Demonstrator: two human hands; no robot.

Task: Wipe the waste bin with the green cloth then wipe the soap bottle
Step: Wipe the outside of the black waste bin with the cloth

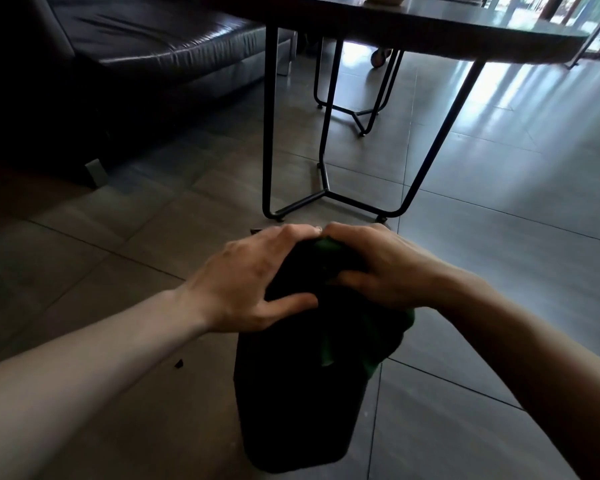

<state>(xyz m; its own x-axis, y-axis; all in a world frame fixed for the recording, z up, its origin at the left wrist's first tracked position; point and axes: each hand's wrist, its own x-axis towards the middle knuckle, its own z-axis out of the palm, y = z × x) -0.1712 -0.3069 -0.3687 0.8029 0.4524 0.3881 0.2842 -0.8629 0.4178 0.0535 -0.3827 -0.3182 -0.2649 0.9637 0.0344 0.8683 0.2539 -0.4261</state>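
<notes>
Left hand (253, 278) clamped on top of waste bin (298, 403), steadying | right hand (378, 268) beside it, pressing green cloth (368, 344) on bin top | I advise firm strokes, bin held upright | bin contents unseen; soap bottle not visible | table (430, 32) beyond bin

Matt blk bin (291, 410) — soft cloth (368, 344), glossy tiles (499, 161)

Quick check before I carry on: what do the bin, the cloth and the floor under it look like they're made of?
Waste bin: matte black, probably plastic; too dark to be sure. Green cloth: soft fabric, since it folds and drapes down the bin under the right hand. Floor: large grey tiles with visible joint lines and a glossy finish mirroring window light. The left hand rests on the bin's top.
</notes>
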